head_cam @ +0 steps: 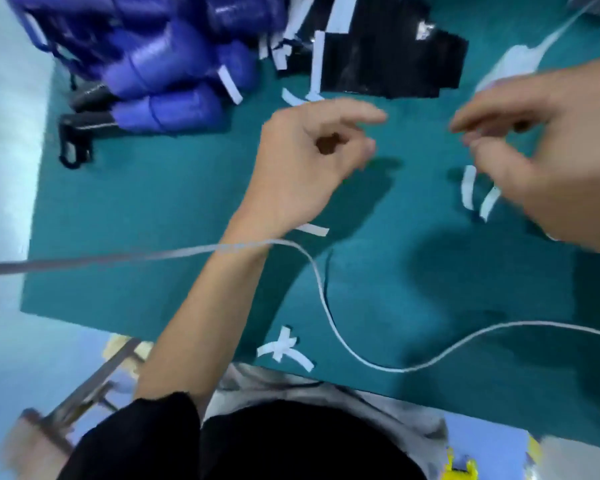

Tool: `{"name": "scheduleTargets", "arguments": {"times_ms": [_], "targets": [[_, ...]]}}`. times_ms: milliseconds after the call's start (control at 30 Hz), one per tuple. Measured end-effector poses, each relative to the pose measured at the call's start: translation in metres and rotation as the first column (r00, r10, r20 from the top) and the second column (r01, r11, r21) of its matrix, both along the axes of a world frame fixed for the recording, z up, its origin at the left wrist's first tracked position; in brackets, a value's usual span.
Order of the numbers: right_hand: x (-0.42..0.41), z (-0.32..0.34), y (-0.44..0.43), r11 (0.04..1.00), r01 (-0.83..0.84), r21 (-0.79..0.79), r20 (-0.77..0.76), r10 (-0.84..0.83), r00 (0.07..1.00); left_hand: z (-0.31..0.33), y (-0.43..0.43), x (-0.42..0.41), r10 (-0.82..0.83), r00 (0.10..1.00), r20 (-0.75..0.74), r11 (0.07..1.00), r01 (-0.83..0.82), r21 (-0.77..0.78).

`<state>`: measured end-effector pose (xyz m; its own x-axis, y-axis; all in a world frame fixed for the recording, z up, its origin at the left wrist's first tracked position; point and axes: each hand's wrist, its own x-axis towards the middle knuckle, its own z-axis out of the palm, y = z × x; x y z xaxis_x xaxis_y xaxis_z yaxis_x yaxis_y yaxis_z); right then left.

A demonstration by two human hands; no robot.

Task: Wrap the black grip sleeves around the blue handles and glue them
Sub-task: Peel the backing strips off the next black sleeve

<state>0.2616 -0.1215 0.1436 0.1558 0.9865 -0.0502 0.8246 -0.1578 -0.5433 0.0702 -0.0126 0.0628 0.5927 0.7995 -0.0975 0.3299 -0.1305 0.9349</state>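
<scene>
A pile of blue handles (pixel 160 64) lies at the back left of the green mat (pixel 153 220). Black grip sleeves (pixel 388 60) with white backing strips are spread at the back middle. My left hand (pixel 309 161) hovers over the mat's middle with its fingers loosely curled, and nothing shows in it. To the right, my right hand (pixel 541 147) has its thumb and fingertips drawn together. Two short white paper strips (pixel 469 187) appear to dangle from those fingertips, casting shadows on the mat. The view is motion-blurred.
A white cord (pixel 326 306) runs from the left across my left wrist and loops over the mat's front. Loose white strips (pixel 284 348) lie near the front edge, one more (pixel 314 230) beside my wrist. Black hook parts (pixel 75 140) sit beside the handles.
</scene>
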Motion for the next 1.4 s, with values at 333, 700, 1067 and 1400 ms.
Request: {"name": "scheduleTargets", "arguments": {"times_ms": [333,700,1067,1400], "targets": [[-0.167,-0.077,0.180,0.994,0.030,0.109,-0.089,-0.021,0.996,-0.044,0.119,-0.215,0.553,0.778,-0.299,0.771,-0.341,0.538],[-0.190,-0.091,0.207,0.967,-0.042,0.252,-0.218,0.099,0.971,-0.029,0.189,-0.235,0.359,0.828,-0.431,0.864,-0.121,0.488],[-0.144,-0.071,0.128,0.897,0.300,0.323,-0.904,0.198,0.380,0.043,0.102,-0.184,0.333,0.887,-0.319,0.538,0.099,0.837],[-0.089,-0.035,0.054,0.860,0.294,0.418,-0.601,0.019,0.799,-0.005,0.047,-0.048,-0.387,0.910,0.151,0.904,0.407,-0.131]]}}
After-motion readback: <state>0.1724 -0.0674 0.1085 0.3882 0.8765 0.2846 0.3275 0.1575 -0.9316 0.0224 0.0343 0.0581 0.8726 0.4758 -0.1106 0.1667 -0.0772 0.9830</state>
